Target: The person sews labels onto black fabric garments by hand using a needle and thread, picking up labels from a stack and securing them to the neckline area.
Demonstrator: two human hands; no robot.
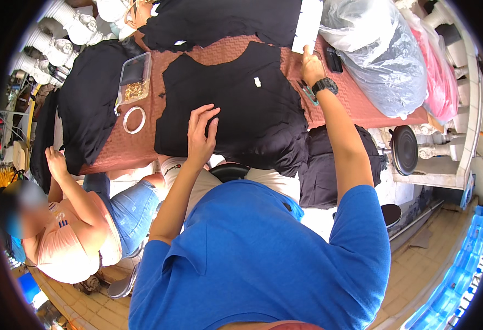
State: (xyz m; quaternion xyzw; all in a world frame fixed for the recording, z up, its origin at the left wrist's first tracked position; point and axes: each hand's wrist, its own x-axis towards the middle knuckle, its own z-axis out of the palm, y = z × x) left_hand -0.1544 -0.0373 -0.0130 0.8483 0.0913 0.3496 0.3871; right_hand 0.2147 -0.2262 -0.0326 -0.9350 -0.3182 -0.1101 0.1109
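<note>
A black sleeveless-looking garment piece (230, 99) lies spread on the table before me, its lower edge hanging over the near side. On it sits a small white sticker or label (257, 82). My left hand (202, 132) hovers over or rests lightly on the garment's near left part, fingers apart and holding nothing. Farther right, my right hand (312, 67) reaches forward, its fingers closed at the near end of a white paper strip (307, 27). Beside that wrist, which wears a black watch (325, 85), lie teal-handled thread snips (308, 93).
On the left are a clear plastic box (135, 82) with gold-coloured small pieces and a white tape ring (134, 120). More black cloth (219, 22) lies beyond. Plastic bags (384, 60) fill the far right. A co-worker (76, 231) sits left, handling black fabric (87, 104).
</note>
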